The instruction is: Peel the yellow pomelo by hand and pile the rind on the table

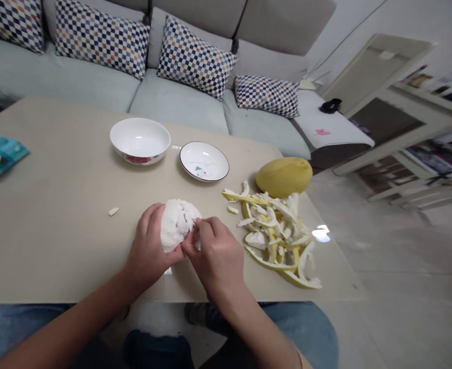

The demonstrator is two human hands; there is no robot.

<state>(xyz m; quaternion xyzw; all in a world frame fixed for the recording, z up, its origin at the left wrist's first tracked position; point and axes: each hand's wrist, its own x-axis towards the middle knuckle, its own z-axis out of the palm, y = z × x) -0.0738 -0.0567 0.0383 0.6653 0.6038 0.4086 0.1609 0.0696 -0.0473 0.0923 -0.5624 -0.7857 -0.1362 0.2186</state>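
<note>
A peeled pomelo (177, 221), covered in white pith with some reddish flesh showing through cracks, is held above the near part of the table. My left hand (149, 248) wraps round its left side. On the opposite side, my right hand (218, 251) has thumb and forefinger pinched at the fruit's surface; whatever lies between those fingertips is too small to make out. Yellow and white peel strips (277, 236) lie heaped to the right of my hands. Behind that heap sits a whole yellow pomelo (285, 177).
A deep white bowl (140, 139) and a shallow dark-rimmed plate (204, 161) stand beyond my hands. One pith scrap (114, 211) lies left of them. A blue tissue pack (1, 156) is at the far left. The sofa (175, 105) borders the table's (64, 205) far side.
</note>
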